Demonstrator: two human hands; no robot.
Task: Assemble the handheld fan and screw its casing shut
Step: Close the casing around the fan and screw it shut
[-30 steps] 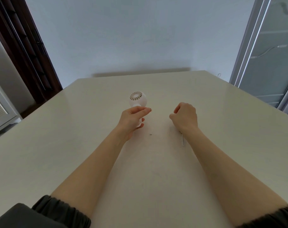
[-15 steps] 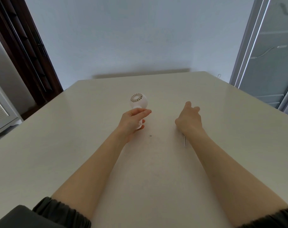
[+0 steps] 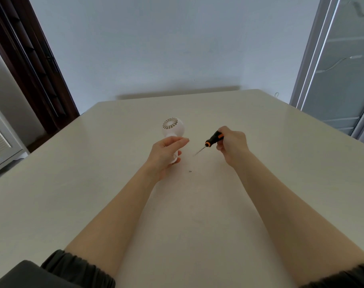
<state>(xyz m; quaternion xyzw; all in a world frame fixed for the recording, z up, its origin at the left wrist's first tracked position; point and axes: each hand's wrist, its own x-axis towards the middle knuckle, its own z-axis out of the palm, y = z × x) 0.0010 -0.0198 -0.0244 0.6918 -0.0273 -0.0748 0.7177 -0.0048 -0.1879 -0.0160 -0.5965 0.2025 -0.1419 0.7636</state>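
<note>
The white fan sits near the middle of the cream table, its round head with the slotted grille turned up and away from the person, its handle running back toward them into the left hand. That hand grips the handle: the thumb and forefinger reach forward over the top, the other fingers curl under, and the butt of the handle shows below the palm. Just right of the fan, apart from it, the right hand holds a screwdriver by its black and orange handle, fingers curled round the grip. The tool is tilted, its thin metal shaft pointing down and to the left toward the table, the tip blurred; whether it touches the surface cannot be told. A small dark speck, likely a screw, lies on the table between the two wrists, nearer the person than the screwdriver tip. Both forearms are bare, with dark gathered sleeves pushed up at the bottom edge. Beyond the table stands a pale wall, a dark wooden door frame at the left and a glazed panel at the right.
</note>
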